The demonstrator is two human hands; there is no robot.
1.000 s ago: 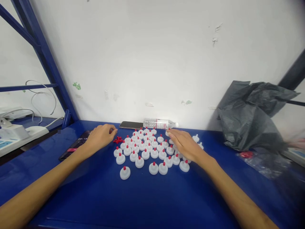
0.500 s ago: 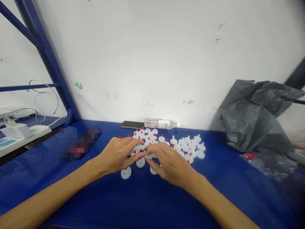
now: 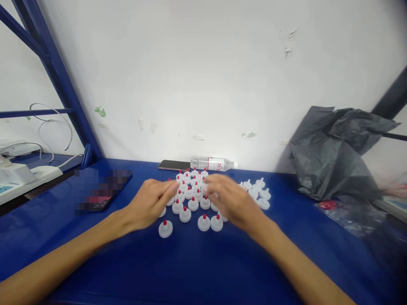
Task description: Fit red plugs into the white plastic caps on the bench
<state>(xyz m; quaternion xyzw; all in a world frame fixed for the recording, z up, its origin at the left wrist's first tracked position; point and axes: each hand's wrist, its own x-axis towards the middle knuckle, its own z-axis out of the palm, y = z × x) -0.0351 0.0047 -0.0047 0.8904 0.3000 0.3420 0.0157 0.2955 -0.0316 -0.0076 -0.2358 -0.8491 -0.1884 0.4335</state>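
Observation:
Several white plastic nozzle caps with red tips (image 3: 193,204) stand upright on the blue table (image 3: 190,267), in a loose group between my hands. My left hand (image 3: 149,203) is at the group's left edge, thumb and fingers drawn together; anything between them is too small or hidden to make out. My right hand (image 3: 230,199) hovers over the group's right part, its fingers curled and smeared by motion, and it covers some caps. Beyond it lie several white nozzle caps without red tips (image 3: 264,194).
Along the wall lie a dark phone (image 3: 173,165) and a clear plastic bottle (image 3: 213,163). A partly blurred dark object (image 3: 108,192) is on the left, near a white power strip (image 3: 44,174). On the right are a grey plastic bag (image 3: 333,156) and a clear bag with red pieces (image 3: 349,216).
My hands were close together over the middle of the caps and have moved apart, left hand leftward, right hand rightward. More red-tipped caps show between them. The view has shifted slightly.

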